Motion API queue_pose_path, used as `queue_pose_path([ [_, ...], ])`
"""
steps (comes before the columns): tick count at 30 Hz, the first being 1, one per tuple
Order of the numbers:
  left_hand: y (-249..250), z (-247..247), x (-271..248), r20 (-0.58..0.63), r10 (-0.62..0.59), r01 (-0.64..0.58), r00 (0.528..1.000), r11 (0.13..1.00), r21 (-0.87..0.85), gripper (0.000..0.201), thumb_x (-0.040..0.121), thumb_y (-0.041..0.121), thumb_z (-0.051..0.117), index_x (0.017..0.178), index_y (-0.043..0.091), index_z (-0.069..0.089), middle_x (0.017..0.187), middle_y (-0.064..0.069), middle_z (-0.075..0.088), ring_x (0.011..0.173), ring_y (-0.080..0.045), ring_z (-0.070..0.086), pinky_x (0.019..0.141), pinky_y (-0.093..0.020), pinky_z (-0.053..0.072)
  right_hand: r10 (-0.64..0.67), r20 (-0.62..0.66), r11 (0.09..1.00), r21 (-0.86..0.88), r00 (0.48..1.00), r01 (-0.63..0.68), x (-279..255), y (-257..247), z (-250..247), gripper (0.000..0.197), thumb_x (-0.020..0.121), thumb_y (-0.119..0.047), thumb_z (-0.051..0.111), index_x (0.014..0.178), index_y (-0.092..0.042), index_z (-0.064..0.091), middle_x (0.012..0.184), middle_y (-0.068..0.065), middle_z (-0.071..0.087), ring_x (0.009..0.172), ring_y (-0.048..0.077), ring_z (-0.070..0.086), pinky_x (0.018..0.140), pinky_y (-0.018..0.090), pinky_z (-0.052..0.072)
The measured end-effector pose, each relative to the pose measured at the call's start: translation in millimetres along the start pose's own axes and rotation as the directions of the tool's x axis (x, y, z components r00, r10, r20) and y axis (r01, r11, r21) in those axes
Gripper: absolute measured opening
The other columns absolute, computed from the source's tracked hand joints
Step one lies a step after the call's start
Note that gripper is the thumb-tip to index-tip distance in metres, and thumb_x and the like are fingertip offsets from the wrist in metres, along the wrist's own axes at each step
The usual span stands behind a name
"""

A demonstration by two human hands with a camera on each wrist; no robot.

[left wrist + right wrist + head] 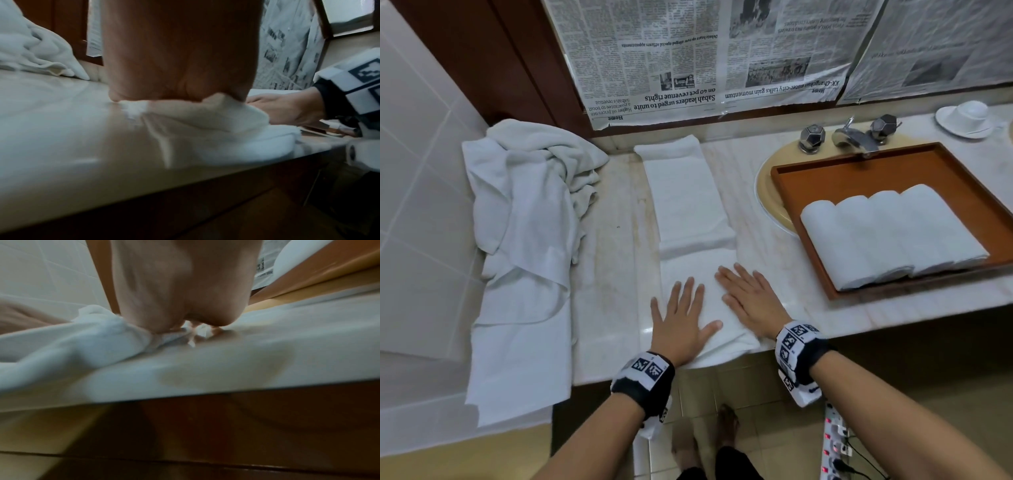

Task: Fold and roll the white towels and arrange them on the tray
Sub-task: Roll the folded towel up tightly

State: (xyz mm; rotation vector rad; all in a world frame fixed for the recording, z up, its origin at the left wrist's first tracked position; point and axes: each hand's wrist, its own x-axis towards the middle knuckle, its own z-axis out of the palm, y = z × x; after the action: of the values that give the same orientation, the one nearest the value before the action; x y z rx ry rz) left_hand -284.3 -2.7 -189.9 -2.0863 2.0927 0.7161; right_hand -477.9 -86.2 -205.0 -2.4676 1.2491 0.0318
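Towel (690,219) lies folded long; left hand (681,322), right hand (753,301) press flat, fingers spread.

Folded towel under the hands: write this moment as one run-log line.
left hand flat on folded towel | right hand flat on it | tray: four rolls

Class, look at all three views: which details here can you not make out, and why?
- Fingers of both hands: wrist views, hidden behind each palm.
- Sink basin: head view, covered by the wooden tray.
- Rolled towels, far right end: head view, cut off by the edge.
- Newspaper small print: too small.
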Motion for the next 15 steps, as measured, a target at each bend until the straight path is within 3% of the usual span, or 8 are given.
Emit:
queue_pose_path([
  [4, -16, -2, -7, 0.071, 0.048, -0.053, 0.996, 0.996, 0.073, 0.091, 0.086, 0.084, 0.016, 0.153, 0.038, -0.022, 0.156, 0.014, -0.038, 0.145, -0.013, -0.034, 0.113, -0.065, -0.016, 0.105, 0.006, 0.992, -0.072, 0.994, -0.104, -2, 15, -6, 0.063, 0.099, -0.056, 0.002, 0.158, -0.035, -0.002, 0.161, -0.021, -0.01, 0.151, 0.01, -0.01, 0.123, 0.04, -0.004],
  [8, -21, -6, -13, 0.101, 0.068, -0.075, 0.993, 0.995, 0.072, 0.094, 0.086, 0.083, 0.023, 0.155, 0.036, -0.018, 0.157, 0.012, -0.037, 0.147, -0.015, -0.031, 0.112, -0.067, -0.015, 0.163, -0.008, 0.985, -0.051, 0.987, -0.163, -3, 8, -1, 0.073, 0.09, -0.06, -0.011, 0.157, -0.035, -0.002, 0.157, -0.024, -0.015, 0.151, 0.011, -0.01, 0.123, 0.042, -0.005],
  [9, -20, -6, -13, 0.058, 0.071, -0.073, 0.996, 0.996, 0.045, 0.092, 0.088, 0.081, 0.027, 0.157, 0.035, -0.01, 0.161, 0.01, -0.03, 0.149, -0.016, -0.025, 0.112, -0.065, -0.015, 0.176, -0.014, 0.984, -0.034, 0.984, -0.177, -4, 7, 0, 0.074, 0.089, -0.06, -0.011, 0.158, -0.034, -0.001, 0.158, -0.023, -0.014, 0.152, 0.011, -0.01, 0.123, 0.043, -0.005],
  [11, -13, -5, -16, -0.098, 0.088, -0.094, 0.991, 0.994, -0.057, 0.082, 0.089, 0.076, 0.034, 0.156, 0.032, 0.021, 0.167, 0.007, 0.002, 0.153, -0.018, -0.002, 0.115, -0.06, -0.01, 0.185, -0.022, 0.983, 0.013, 0.983, -0.184, -7, 5, -1, 0.07, 0.093, -0.058, -0.005, 0.158, -0.032, 0.004, 0.163, -0.02, -0.007, 0.152, 0.011, -0.008, 0.122, 0.044, -0.006],
  [13, -2, -5, -16, -0.25, 0.146, -0.188, 0.957, 0.97, -0.154, 0.068, 0.086, 0.074, 0.039, 0.137, 0.032, 0.052, 0.152, 0.007, 0.041, 0.144, -0.017, 0.03, 0.118, -0.055, 0.002, 0.174, -0.036, 0.984, 0.053, 0.984, -0.172, -11, 4, -1, 0.061, 0.102, -0.053, 0.008, 0.158, -0.03, 0.009, 0.164, -0.017, 0.0, 0.152, 0.01, -0.007, 0.122, 0.044, -0.005],
  [15, 12, 0, -18, -0.281, 0.226, -0.281, 0.933, 0.944, -0.172, 0.057, 0.083, 0.076, 0.044, 0.119, 0.036, 0.063, 0.13, 0.014, 0.058, 0.127, -0.011, 0.046, 0.117, -0.052, 0.015, 0.15, -0.027, 0.988, 0.054, 0.988, -0.148, -16, 3, 2, 0.062, 0.101, -0.055, 0.007, 0.158, -0.031, 0.009, 0.164, -0.017, 0.001, 0.152, 0.009, -0.007, 0.122, 0.045, -0.006],
])
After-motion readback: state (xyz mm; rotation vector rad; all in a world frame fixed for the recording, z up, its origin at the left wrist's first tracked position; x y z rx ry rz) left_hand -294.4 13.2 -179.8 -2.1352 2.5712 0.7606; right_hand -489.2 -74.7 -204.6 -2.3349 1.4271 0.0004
